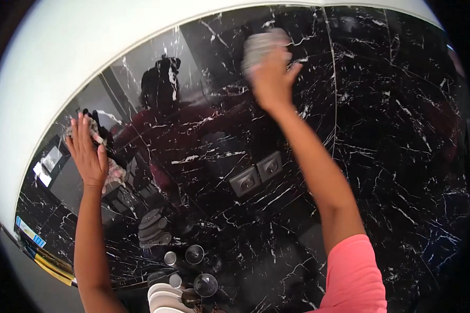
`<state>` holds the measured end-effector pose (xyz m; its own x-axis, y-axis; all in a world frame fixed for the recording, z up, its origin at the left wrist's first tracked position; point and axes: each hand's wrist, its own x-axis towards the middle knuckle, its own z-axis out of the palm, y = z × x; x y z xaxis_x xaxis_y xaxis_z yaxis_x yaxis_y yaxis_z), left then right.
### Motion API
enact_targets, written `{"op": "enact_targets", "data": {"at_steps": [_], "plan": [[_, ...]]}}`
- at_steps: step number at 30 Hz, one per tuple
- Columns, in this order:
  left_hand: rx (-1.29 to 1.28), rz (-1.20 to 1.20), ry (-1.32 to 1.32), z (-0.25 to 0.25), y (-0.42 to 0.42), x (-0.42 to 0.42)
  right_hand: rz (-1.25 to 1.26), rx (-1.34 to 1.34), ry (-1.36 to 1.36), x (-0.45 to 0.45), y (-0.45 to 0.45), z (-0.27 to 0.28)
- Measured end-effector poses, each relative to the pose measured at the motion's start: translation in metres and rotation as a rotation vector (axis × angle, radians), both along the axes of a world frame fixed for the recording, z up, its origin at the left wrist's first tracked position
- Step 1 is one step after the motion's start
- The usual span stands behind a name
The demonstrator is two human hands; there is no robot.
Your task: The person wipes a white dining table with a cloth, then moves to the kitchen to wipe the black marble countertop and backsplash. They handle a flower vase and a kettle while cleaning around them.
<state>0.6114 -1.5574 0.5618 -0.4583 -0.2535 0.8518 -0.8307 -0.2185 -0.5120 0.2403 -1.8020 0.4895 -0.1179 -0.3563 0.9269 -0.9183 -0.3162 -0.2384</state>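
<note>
A black marble-patterned glossy wall panel [203, 168] with white veins fills most of the head view. My left hand [87, 154] lies flat against it at the left, pressing a crumpled light cloth with pink patches [114, 174] to the surface. Higher up and to the right, my right hand [273, 80] is stretched over a folded greyish cloth [256, 49] against the panel. Motion blurs this hand and its cloth. Both forearms reach up from the bottom of the view; a pink sleeve covers the right upper arm.
Two dark wall sockets [255, 173] sit between my arms. Below stand white plates [166, 299], forks [190, 297], a clear drinking glass [205, 285] and a metal cup [175, 281]. A yellow item [53, 270] lies at the lower left. The panel mirrors the room and several dishes.
</note>
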Motion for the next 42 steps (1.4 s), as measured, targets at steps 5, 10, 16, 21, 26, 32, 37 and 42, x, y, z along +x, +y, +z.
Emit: {"op": "enact_targets", "data": {"at_steps": [5, 10, 16, 21, 26, 32, 37, 42], "plan": [[-0.033, -0.026, -0.001, -0.002, -0.022, -0.015, 0.048, 0.208, -0.507, -0.101, -0.061, -0.043], [-0.02, 0.02, 0.004, -0.003, -0.015, -0.001, 0.282, -0.094, 0.128, 0.068, 0.054, -0.014], [-0.034, -0.009, -0.006, 0.002, -0.016, -0.005, 0.202, -0.466, 0.443, 0.113, 0.093, 0.052], [-0.036, 0.0, -0.011, 0.001, -0.014, -0.011, 0.135, -0.309, -0.172, -0.03, -0.039, 0.071], [-0.054, -0.02, -0.009, 0.002, -0.019, -0.015, 0.067, 0.073, -0.723, -0.108, -0.077, 0.018], [-0.021, -0.034, -0.008, 0.002, -0.019, -0.013, 0.474, -0.397, 0.114, 0.068, 0.035, 0.042], [-0.032, -0.007, -0.041, 0.003, -0.021, -0.01, 0.421, -0.431, 0.095, 0.026, 0.015, 0.098], [-0.044, -0.017, -0.092, 0.005, -0.02, -0.009, 0.072, -0.079, -0.454, -0.121, -0.09, 0.091]]}}
